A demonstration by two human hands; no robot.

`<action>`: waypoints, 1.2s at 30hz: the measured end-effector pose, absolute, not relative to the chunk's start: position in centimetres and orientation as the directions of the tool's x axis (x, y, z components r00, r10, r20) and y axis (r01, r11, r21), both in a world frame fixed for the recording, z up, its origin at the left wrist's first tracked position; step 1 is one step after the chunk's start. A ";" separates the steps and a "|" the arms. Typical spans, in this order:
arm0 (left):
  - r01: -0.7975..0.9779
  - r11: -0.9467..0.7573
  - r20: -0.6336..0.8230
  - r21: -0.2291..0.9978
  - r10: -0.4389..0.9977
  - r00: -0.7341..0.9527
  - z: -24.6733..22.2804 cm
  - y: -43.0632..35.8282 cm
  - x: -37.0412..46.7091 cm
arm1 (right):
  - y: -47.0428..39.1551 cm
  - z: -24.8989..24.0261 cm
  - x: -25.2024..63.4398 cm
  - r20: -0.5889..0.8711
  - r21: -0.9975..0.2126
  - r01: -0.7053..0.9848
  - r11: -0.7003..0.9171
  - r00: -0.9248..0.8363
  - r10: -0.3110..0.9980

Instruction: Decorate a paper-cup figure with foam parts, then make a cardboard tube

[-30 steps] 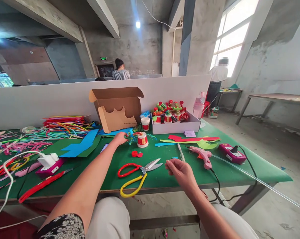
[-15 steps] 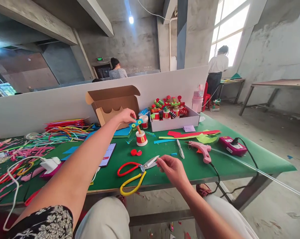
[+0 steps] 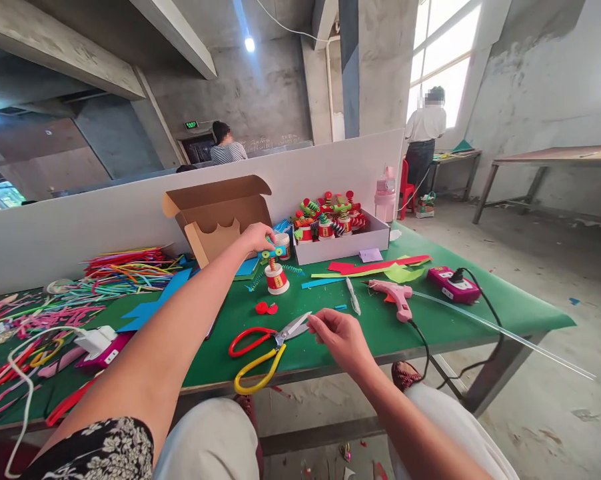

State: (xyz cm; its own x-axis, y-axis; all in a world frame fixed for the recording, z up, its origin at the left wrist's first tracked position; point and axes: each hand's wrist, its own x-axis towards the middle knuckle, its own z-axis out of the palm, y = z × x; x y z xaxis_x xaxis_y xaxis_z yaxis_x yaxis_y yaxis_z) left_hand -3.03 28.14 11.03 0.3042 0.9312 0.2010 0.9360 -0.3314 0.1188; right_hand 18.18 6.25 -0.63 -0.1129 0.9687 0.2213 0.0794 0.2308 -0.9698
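A small figure (image 3: pixel 277 280) made from a red and white paper cup stands upright on the green table. It has a coiled neck, a blue head (image 3: pixel 274 253) with yellow-green eyes, and curly pipe-cleaner arms. My left hand (image 3: pixel 258 239) reaches out to it, fingers closed on top of the head. My right hand (image 3: pixel 341 337) hovers near the table's front edge, thumb and fingertips pinched together; what they hold, if anything, is too small to make out. Beside those fingertips lie scissors (image 3: pixel 280 339) with red and yellow handles, blades parted. Red round pieces (image 3: pixel 266 308) rest between figure and scissors.
A pink glue gun (image 3: pixel 398 297) with a long clear stick lies right, by a magenta power strip (image 3: pixel 453 285). Behind are a white box (image 3: pixel 343 249) of similar figures and an open cardboard box (image 3: pixel 215 213). Pipe cleaners (image 3: pixel 125 270) pile up left. Two people are farther off.
My view has shifted slightly. The figure's head, under my left hand, sits a little lower and more level over the cup. My right hand keeps its pinch beside the scissors.
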 end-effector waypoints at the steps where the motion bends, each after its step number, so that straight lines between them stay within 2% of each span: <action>1: 0.938 -0.327 0.208 0.114 0.931 0.299 11.0 28.1 -3.0 | 6.2 -0.6 18.2 0.219 -0.971 0.073 0.228 -0.114 0.969; 7: 0.947 -0.294 0.279 0.130 0.927 0.250 10.1 27.8 -2.6 | 6.2 -0.5 18.2 0.225 -0.970 0.070 0.233 -0.116 0.968; 22: 0.889 -0.342 0.452 0.303 0.873 0.182 8.2 26.7 -3.8 | 6.0 -0.3 18.3 0.206 -0.973 0.082 0.217 -0.118 0.971; 29: 0.870 -0.340 0.459 0.357 0.875 0.154 7.0 26.5 -3.6 | 6.0 -0.3 18.4 0.214 -0.967 0.111 0.228 -0.119 0.969; 36: 0.878 -0.336 0.430 0.341 0.886 0.172 7.1 26.3 -3.4 | 6.0 -0.3 18.5 0.223 -0.965 0.112 0.237 -0.120 0.967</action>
